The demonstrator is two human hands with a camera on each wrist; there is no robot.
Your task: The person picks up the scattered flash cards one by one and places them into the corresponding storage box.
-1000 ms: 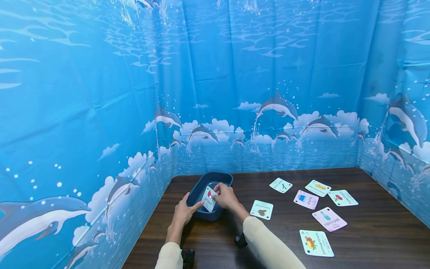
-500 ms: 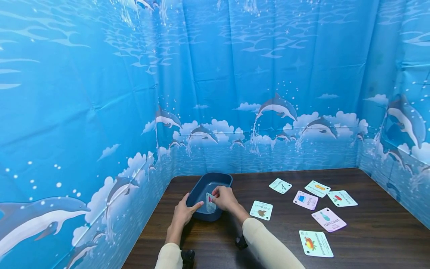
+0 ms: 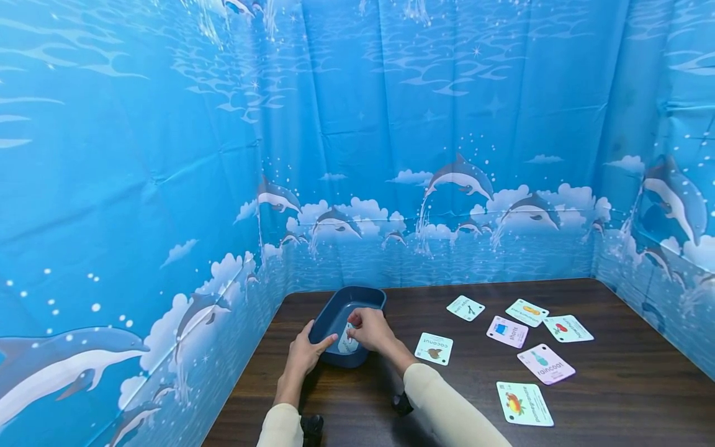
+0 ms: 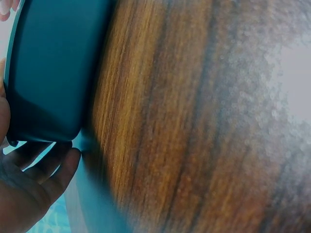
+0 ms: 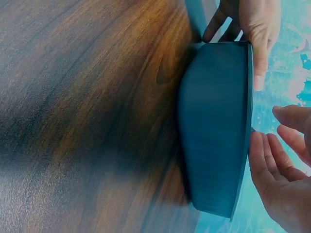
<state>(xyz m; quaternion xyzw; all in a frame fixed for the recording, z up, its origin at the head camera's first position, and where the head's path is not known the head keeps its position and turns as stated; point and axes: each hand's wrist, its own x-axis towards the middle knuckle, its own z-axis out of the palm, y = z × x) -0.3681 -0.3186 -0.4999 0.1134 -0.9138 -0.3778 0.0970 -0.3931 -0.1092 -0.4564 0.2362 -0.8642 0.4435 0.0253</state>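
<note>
My left hand (image 3: 303,351) grips the near left side of a dark blue plastic tub (image 3: 357,295), its thumb over the rim and its fingers against the outer wall. In the left wrist view those fingers (image 4: 60,170) reach round the end of the tub. A picture flash card (image 3: 346,341) lies inside the tub at the near end, partly covered by my right hand (image 3: 371,329). That hand reaches over the tub's right rim. In the right wrist view its thumb stands apart from the other fingers (image 5: 265,160), with nothing between them.
To the right, several flash cards lie on the dark wooden table (image 3: 469,397): coconut (image 3: 434,349), sugar cane (image 3: 465,308), shorts (image 3: 507,331), hawthorn (image 3: 568,329), raincoat (image 3: 546,364), pomegranate (image 3: 524,404) and a peanut-like picture (image 3: 527,312). A dolphin-print curtain (image 3: 424,155) surrounds the table's far and left sides.
My right hand has lowered the card with a red picture into the tub and let it go, its fingers coming slightly away. The left hand keeps its grip on the tub.
</note>
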